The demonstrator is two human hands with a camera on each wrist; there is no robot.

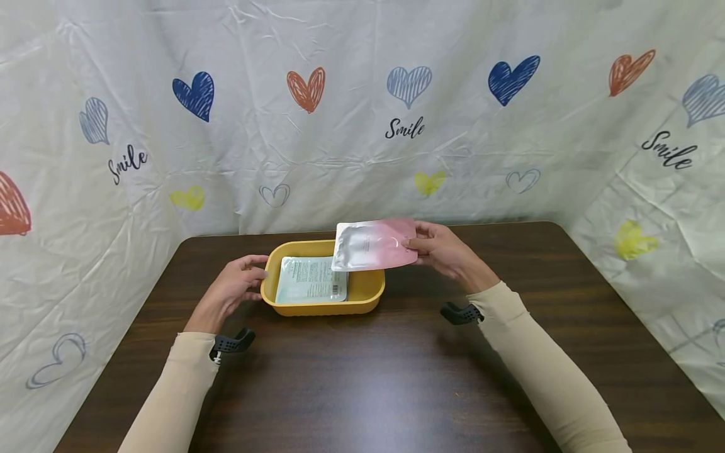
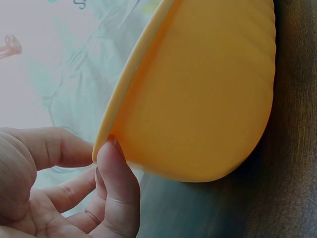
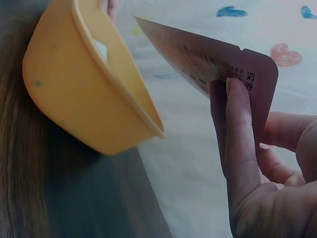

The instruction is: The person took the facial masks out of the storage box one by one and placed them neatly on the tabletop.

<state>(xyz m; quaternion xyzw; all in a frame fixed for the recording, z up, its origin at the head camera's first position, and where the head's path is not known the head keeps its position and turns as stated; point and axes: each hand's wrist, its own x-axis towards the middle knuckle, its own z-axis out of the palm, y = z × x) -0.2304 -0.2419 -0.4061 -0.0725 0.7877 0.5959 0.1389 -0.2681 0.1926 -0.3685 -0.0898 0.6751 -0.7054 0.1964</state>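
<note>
A yellow plastic basket (image 1: 362,296) stands on the table toward the back. Inside it lies a pale green face mask packet (image 1: 311,280) with small print and a barcode. My left hand (image 1: 240,283) pinches the left end of the rim between thumb and finger, as the left wrist view shows at the basket's rim (image 2: 119,106). Above the basket's right side, my right hand (image 1: 444,251) grips the edge of a pink and silver face mask packet (image 1: 368,245), thumb on one face and fingers behind. This packet is tilted and overlaps the basket's back right rim in the head view.
The dark wooden table (image 1: 362,384) has a rounded back edge. A white curtain (image 1: 351,176) printed with hearts and "Smile" hangs behind it and along both sides. Black straps (image 1: 232,341) sit at both wrists over beige sleeves (image 1: 538,358).
</note>
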